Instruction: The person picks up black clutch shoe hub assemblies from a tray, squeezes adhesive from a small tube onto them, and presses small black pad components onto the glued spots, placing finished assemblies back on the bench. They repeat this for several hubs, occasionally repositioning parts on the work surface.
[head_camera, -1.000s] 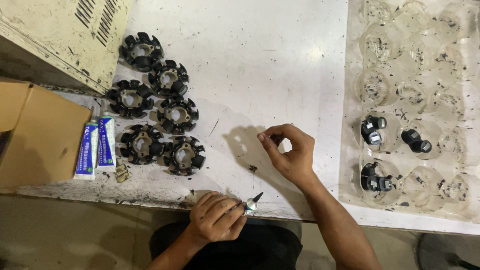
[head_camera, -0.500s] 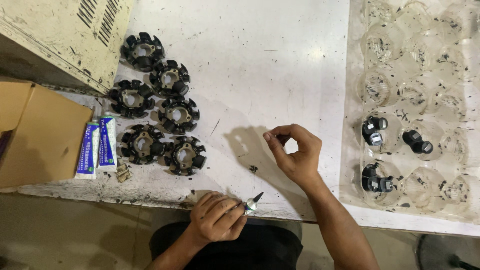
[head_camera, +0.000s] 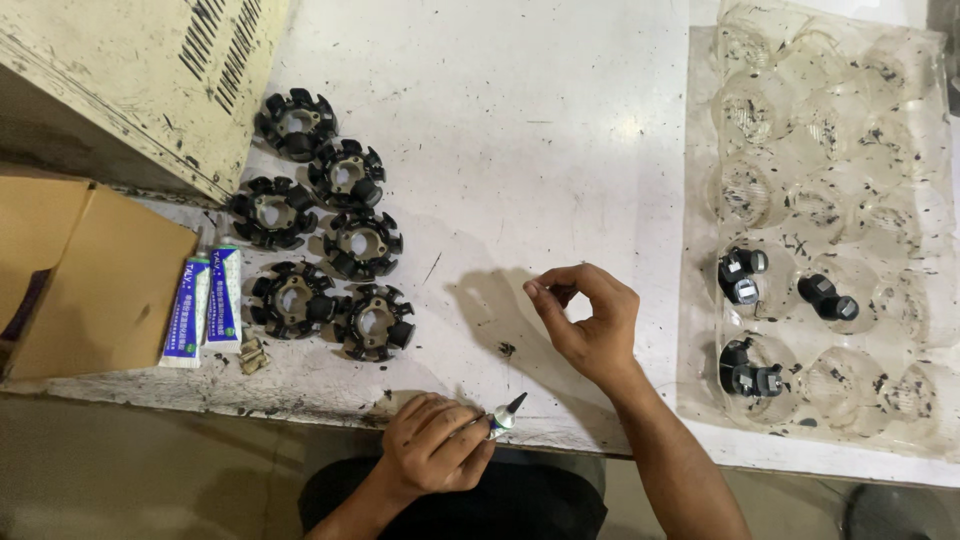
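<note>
Left hand: the left hand (head_camera: 432, 445) is resting at the lower centre of the frame, on the near edge of the table (head_camera: 520, 120), fingers curled tight around a small adhesive tube (head_camera: 503, 416) whose dark nozzle is pointing up and to the right.
Reason for hold: the nozzle is being kept off the surface and aimed toward the other hand, which I judge keeps it ready for dosing.
Right hand: the right hand (head_camera: 590, 322) is hovering over the middle of the frame, thumb and forefinger pinched in a ring, the other fingers loosely curled. Something small and dark may be sitting in the pinch; I cannot tell for certain.
Wound parts: six black toothed cores (head_camera: 330, 235) are lying in a tight double column at centre left, several touching, well apart from both hands.
Spare tubes: two blue-and-white tubes (head_camera: 203, 306) are lying side by side at the left, between the cores and a brown carton (head_camera: 95, 290).
Tray: a clear pocketed tray (head_camera: 830, 140) is occupying the right of the frame; three pockets in its lower part are holding small black components (head_camera: 745, 275), the rest showing bare.
Housing: a cream vented cabinet (head_camera: 120, 70) is closing off the upper left.
Edges: the left hand is working at the table's lip, the tube near the drop.
Open room: a broad white stretch is lying between the cores and the tray.
</note>
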